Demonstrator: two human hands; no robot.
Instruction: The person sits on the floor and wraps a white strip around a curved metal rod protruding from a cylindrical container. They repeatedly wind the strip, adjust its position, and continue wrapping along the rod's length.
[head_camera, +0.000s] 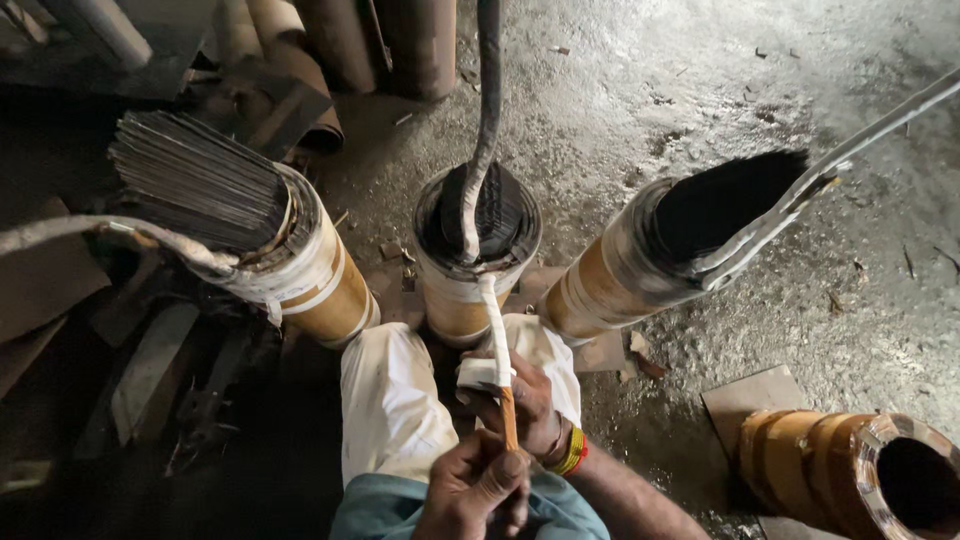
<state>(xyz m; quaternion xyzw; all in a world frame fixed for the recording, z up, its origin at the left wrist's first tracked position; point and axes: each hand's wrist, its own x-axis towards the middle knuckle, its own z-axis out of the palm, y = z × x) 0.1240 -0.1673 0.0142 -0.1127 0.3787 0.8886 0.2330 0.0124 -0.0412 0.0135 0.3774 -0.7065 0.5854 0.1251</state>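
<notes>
At six o'clock, the left hand (470, 490) pinches the copper lead (508, 415) with closed fingers; the right hand (525, 400) holds a white tape roll (478, 373) against it. The lead rises to the twelve o'clock middle coil (478, 255). It looks stiff; the tape looks soft and light.

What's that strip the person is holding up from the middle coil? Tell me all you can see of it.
The strip is a thin flat lead rising from the middle coil. Its upper length is wrapped in white tape, its lower end shows bare copper colour. It stands nearly upright, leaning slightly. The left hand pinches its bare end from below; the right hand holds a white tape roll against it. Higher up it continues as a dark, wrapped cable running out of view.
</notes>
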